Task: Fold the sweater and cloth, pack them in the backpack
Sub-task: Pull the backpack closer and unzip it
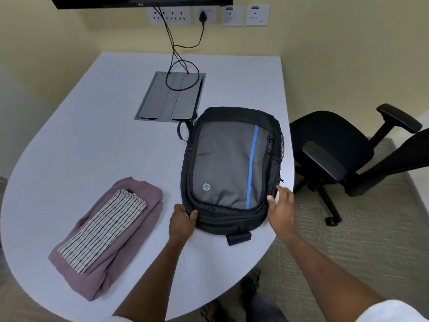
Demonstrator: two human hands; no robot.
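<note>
- The left hand [182,219] is clamped on the near left corner of the backpack [229,168], thumb on top and the other fingers hidden under the edge; this hand should keep the bag steady while the other one works.
- The right hand [279,205] lies with its fingers spread apart against the near right side of the bag, holding nothing. I think the step in hand is to open the bag, so this hand needs to find the zipper pull [281,180] just above its fingertips and draw it slowly along the seam.
- The bag lies flat near the right edge of the white table [92,140], grey panel with a blue stripe facing up, and it appears still zipped.
- The folded mauve sweater [141,219] rests to the left, apart from the bag, with the folded striped cloth [104,231] lying on top of it.
- Farther back, a grey cable box [162,101] is set into the table.
</note>
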